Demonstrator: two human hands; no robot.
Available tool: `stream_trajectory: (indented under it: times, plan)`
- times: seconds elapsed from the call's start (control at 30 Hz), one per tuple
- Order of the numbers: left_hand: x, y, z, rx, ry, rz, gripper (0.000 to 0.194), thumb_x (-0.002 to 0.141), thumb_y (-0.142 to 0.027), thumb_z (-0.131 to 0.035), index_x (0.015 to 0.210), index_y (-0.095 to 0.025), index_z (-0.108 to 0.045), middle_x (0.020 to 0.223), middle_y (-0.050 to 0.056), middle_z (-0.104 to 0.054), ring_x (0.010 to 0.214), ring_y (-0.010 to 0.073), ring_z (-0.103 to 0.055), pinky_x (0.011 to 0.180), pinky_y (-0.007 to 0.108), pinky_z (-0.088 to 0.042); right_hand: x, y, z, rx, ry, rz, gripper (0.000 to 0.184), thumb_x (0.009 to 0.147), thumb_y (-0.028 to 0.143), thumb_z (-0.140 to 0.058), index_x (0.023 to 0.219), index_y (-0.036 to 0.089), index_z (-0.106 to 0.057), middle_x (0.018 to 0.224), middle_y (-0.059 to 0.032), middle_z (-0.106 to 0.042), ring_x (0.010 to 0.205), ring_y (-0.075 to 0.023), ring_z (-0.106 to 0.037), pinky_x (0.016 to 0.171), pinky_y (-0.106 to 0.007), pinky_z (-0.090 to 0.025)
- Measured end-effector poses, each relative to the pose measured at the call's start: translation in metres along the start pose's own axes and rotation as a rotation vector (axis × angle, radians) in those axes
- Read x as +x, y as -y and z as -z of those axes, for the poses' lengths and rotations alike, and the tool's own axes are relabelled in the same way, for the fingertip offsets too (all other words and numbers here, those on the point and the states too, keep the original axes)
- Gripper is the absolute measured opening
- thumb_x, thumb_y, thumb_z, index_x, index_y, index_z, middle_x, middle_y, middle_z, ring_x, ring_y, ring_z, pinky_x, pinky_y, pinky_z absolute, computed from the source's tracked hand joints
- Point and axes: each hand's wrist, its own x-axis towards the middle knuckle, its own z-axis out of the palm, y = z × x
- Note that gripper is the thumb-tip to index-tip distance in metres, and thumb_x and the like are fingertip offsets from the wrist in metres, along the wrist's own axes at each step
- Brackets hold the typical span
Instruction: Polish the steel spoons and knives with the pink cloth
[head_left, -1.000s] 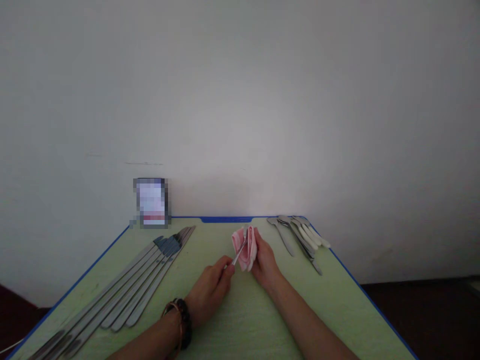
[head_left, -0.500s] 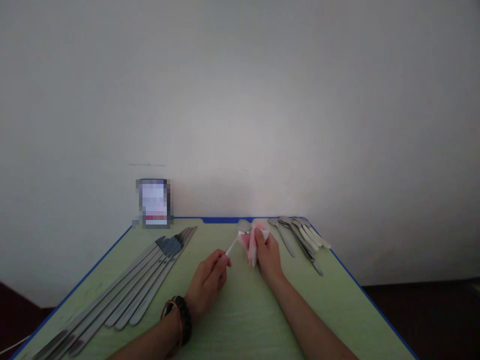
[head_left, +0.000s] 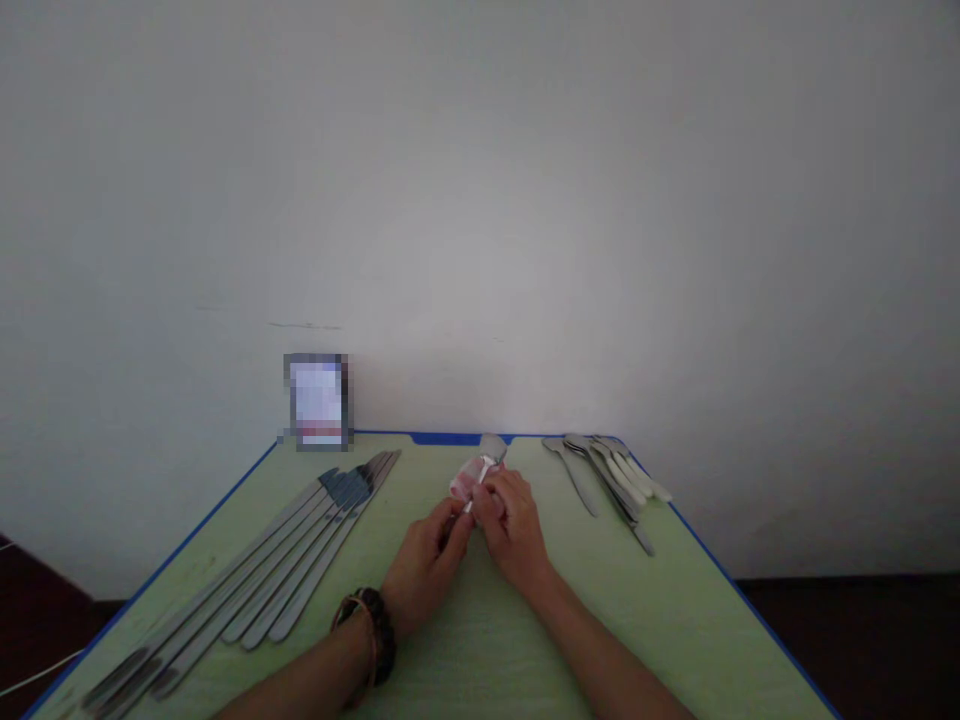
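A spoon (head_left: 493,447) points away from me near the table's middle, its bowl toward the wall. My left hand (head_left: 429,555) is closed on the lower end of its pale handle. A crumpled pink-and-white cloth (head_left: 466,478) lies around the handle just below the bowl. My right hand (head_left: 514,525) pinches the cloth against the handle, close to the left fingertips. The fingers partly hide both the cloth and the handle.
Several long metal knives and forks (head_left: 289,570) lie fanned on the left of the green table (head_left: 450,670). At the back right rest several spoons (head_left: 600,465), some white-handled. A blurred screen device (head_left: 319,400) stands at the back left, by the wall.
My right hand has slid the cloth from beside the spoon's bowl down along the handle, toward my left hand. The view has shifted slightly.
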Motion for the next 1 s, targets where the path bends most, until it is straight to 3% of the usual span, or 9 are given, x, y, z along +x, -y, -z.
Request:
stream_trajectory:
  times: [0.23, 0.33, 0.43, 0.53, 0.63, 0.73, 0.77, 0.9, 1.0]
  plan:
    - [-0.001, 0.0, 0.0, 0.138, 0.062, -0.032, 0.024, 0.088, -0.037, -0.038, 0.081, -0.018, -0.05, 0.059, -0.004, -0.046, 0.052, 0.0119, -0.039, 0.05, 0.023, -0.028, 0.002, 0.0, -0.001, 0.203, 0.099, -0.257, 0.032, 0.081, 0.04, -0.049, 0.057, 0.018, -0.046, 0.053, 0.0042, -0.044, 0.051, -0.0096, -0.039, 0.05, -0.022, -0.031]
    - [-0.002, -0.003, 0.003, 0.156, 0.129, -0.055, 0.025, 0.088, -0.037, -0.037, 0.094, -0.018, -0.052, 0.061, -0.003, -0.049, 0.055, 0.013, -0.043, 0.053, 0.023, -0.03, 0.001, -0.004, -0.001, 0.345, -0.008, -0.409, 0.033, 0.082, 0.044, -0.046, 0.061, 0.019, -0.045, 0.053, 0.0051, -0.042, 0.048, -0.0092, -0.039, 0.046, -0.022, -0.031]
    - [-0.001, -0.003, 0.004, 0.175, 0.175, -0.048, 0.025, 0.088, -0.035, -0.039, 0.101, -0.018, -0.052, 0.062, -0.004, -0.049, 0.055, 0.0129, -0.044, 0.053, 0.023, -0.031, 0.006, -0.009, 0.003, 0.366, -0.136, -0.474, 0.031, 0.083, 0.044, -0.043, 0.063, 0.019, -0.045, 0.052, 0.0055, -0.042, 0.048, -0.0095, -0.04, 0.047, -0.022, -0.033]
    - [0.0, 0.0, 0.003, 0.215, 0.184, -0.055, 0.02, 0.085, -0.028, -0.04, 0.096, -0.017, -0.053, 0.061, -0.005, -0.048, 0.054, 0.0121, -0.043, 0.052, 0.022, -0.03, 0.018, -0.013, 0.017, 0.309, -0.061, -0.499, 0.031, 0.084, 0.04, -0.038, 0.061, 0.019, -0.045, 0.049, 0.005, -0.041, 0.047, -0.0106, -0.041, 0.047, -0.022, -0.033]
    - [0.0, 0.002, 0.002, 0.254, 0.178, -0.072, 0.019, 0.084, -0.025, -0.041, 0.094, -0.018, -0.055, 0.059, -0.005, -0.047, 0.054, 0.0115, -0.043, 0.052, 0.022, -0.029, 0.032, -0.011, 0.04, 0.11, 0.175, -0.5, 0.031, 0.083, 0.028, -0.034, 0.056, 0.019, -0.046, 0.047, 0.0031, -0.044, 0.047, -0.012, -0.044, 0.048, -0.023, -0.034]
    - [0.0, 0.003, 0.002, 0.3, 0.177, -0.077, 0.017, 0.083, -0.023, -0.041, 0.089, -0.018, -0.057, 0.058, -0.005, -0.048, 0.054, 0.0112, -0.043, 0.053, 0.021, -0.029, 0.042, -0.008, 0.065, -0.237, 0.487, -0.384, 0.032, 0.083, 0.022, -0.033, 0.06, 0.017, -0.055, 0.057, -0.0028, -0.058, 0.054, -0.0134, -0.053, 0.053, -0.024, -0.036]
    - [0.0, 0.003, 0.002, 0.314, 0.182, -0.078, 0.017, 0.082, -0.023, -0.042, 0.086, -0.019, -0.058, 0.058, -0.005, -0.048, 0.054, 0.0111, -0.043, 0.052, 0.021, -0.028, 0.044, -0.009, 0.072, -0.388, 0.514, -0.366, 0.032, 0.084, 0.021, -0.034, 0.065, 0.016, -0.059, 0.064, -0.0055, -0.063, 0.06, -0.0144, -0.057, 0.057, -0.024, -0.037]
    - [0.0, 0.006, 0.001, 0.346, 0.189, -0.079, 0.016, 0.08, -0.021, -0.043, 0.082, -0.019, -0.059, 0.057, -0.005, -0.048, 0.053, 0.0109, -0.043, 0.052, 0.021, -0.027, 0.046, -0.024, 0.09, -0.902, 0.424, -0.428, 0.036, 0.089, 0.023, -0.03, 0.089, 0.01, -0.063, 0.09, -0.0177, -0.068, 0.082, -0.0235, -0.063, 0.069, -0.03, -0.041]
    - [0.0, 0.008, 0.001, 0.354, 0.195, -0.076, 0.017, 0.081, -0.022, -0.044, 0.082, -0.019, -0.06, 0.055, -0.005, -0.047, 0.052, 0.0107, -0.042, 0.051, 0.021, -0.026, 0.042, -0.043, 0.094, -0.967, 0.43, -0.475, 0.037, 0.09, 0.023, -0.028, 0.097, 0.01, -0.062, 0.095, -0.0186, -0.067, 0.088, -0.0258, -0.063, 0.071, -0.032, -0.042]
